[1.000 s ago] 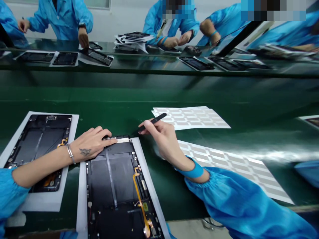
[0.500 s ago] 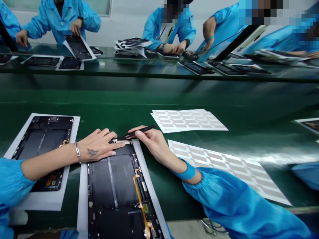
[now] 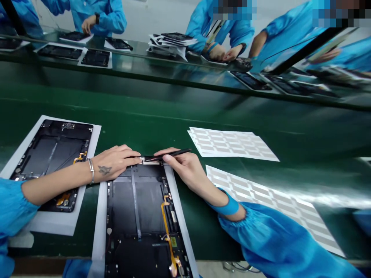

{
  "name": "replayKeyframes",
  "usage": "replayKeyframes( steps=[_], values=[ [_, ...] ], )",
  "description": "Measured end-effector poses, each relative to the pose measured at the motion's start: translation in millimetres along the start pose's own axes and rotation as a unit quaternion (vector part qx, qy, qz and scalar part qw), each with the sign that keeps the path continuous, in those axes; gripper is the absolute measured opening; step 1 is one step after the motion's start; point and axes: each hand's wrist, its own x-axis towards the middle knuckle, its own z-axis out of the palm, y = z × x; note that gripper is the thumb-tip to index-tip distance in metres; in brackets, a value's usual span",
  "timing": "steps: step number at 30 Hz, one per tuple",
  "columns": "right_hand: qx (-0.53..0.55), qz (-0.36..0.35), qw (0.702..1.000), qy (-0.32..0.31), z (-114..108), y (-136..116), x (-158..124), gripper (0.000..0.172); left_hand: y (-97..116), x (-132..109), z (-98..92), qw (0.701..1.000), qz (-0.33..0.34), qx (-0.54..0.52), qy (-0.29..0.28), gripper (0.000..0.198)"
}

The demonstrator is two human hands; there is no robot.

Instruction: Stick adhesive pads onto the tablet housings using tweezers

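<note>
In front of me an opened black tablet housing (image 3: pixel 139 208) lies on a white sheet, with an orange flex cable (image 3: pixel 168 231) along its right side. My left hand (image 3: pixel 116 160) rests over its top left corner, fingers stretched out and fingertips beside a pale strip (image 3: pixel 151 161) at the top edge. My right hand (image 3: pixel 185 166) is closed on black tweezers (image 3: pixel 171 154), whose tips point left and touch or hover just over that strip; which, I cannot tell. Left of my forearm lies a second opened tablet housing (image 3: pixel 55 154) on its own sheet.
Two groups of white label sheets with grey patches, a far stack (image 3: pixel 232 143) and a nearer sheet (image 3: pixel 269 204), lie on the green table (image 3: pixel 139 119) to the right. Across a raised shelf, several people in blue work among tablet housings and a pile (image 3: pixel 171 44).
My view has shifted, so the scene sits further right. My left fingers have drawn back left from the pale strip, showing more of it. Across the table, a person has lowered a housing.
</note>
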Motion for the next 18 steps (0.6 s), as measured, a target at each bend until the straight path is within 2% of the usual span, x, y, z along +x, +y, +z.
replayKeyframes(
  steps=[4,13,18],
  values=[
    [-0.001,-0.019,1.0,-0.016,-4.2,0.0,1.1,0.041,-0.1,0.1,1.1,1.0,-0.006,0.009,-0.003,0.042],
    [0.034,0.046,0.998,-0.024,-6.8,-0.6,-0.1,0.04,0.0,0.7,5.3,1.0,-0.001,0.012,0.001,0.041],
    [0.015,0.028,0.999,-0.024,-5.2,-2.7,-1.0,0.038,-0.3,1.3,9.5,1.0,-0.003,0.021,0.007,0.042]
  ],
)
